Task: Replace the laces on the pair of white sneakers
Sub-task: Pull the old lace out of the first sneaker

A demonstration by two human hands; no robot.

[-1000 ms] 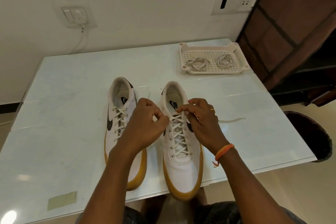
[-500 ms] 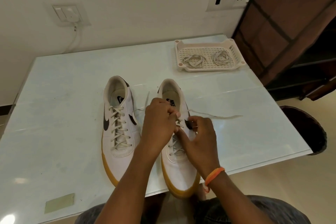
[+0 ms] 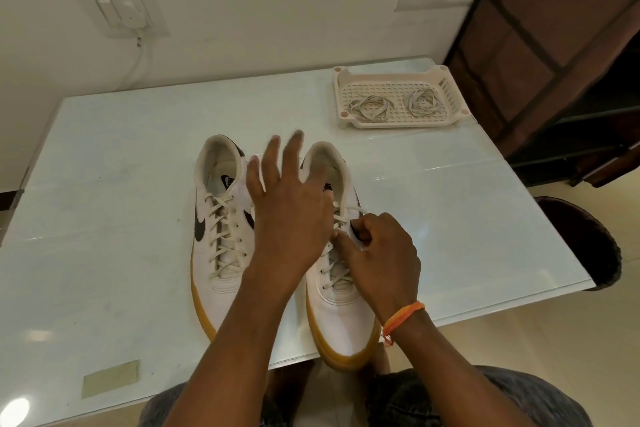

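- Our right hand (image 3: 379,246) pinches the lace (image 3: 346,215) at the right sneaker (image 3: 341,315), apparently to unthread it.
- Our left hand (image 3: 289,204) hovers with fingers spread, grasping nothing.

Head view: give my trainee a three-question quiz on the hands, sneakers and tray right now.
1. True or false: the left hand grips a lace.
2. Which sneaker does the right hand work on? A) left sneaker B) right sneaker
3. How many lace bundles lie in the tray?

Key: 1 false, its fingers are spread open. 2 B, pinching the lace. 3 two.
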